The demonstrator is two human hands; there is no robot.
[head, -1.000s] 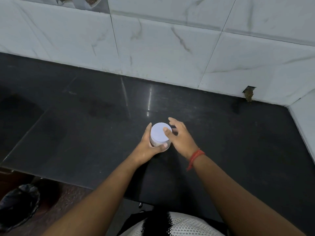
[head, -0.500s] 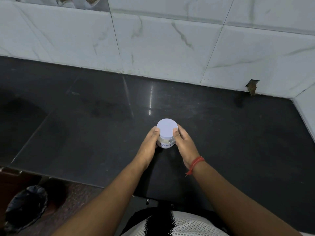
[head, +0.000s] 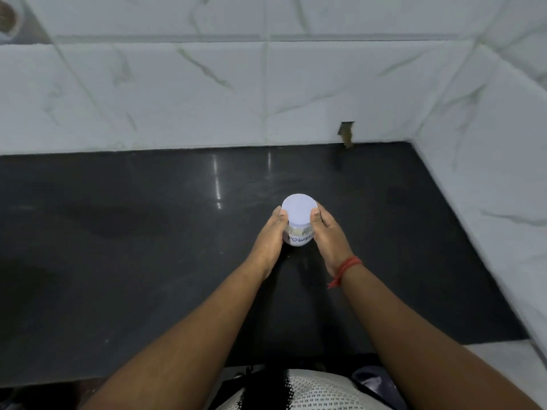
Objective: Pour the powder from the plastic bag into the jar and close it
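Hands cup a small jar point(head: 297, 236) from both sides on a black, glossy countertop point(head: 148, 261). Taking the jar as the landmark: it stands upright on the counter, with its pale lid point(head: 299, 213) seated on top. A white label with handwritten dark letters shows on the side facing the camera, partly hidden between the palms.

The left hand point(head: 268, 239) presses against the jar's left side, fingers curled close around it, thumb tip up beside the lid's edge. The right hand point(head: 327, 236) mirrors it on the jar's right side, fingers wrapped narrowly around the body and thumb resting against the lid's rim. A red thread bracelet point(head: 344, 269) circles the right wrist, below and to the right of the jar.

Behind the jar rises a wall of white marble tiles point(head: 207, 93). A small notch point(head: 346, 133) sits at the wall's base, up and to the right of the jar. Both forearms reach in from the bottom edge.
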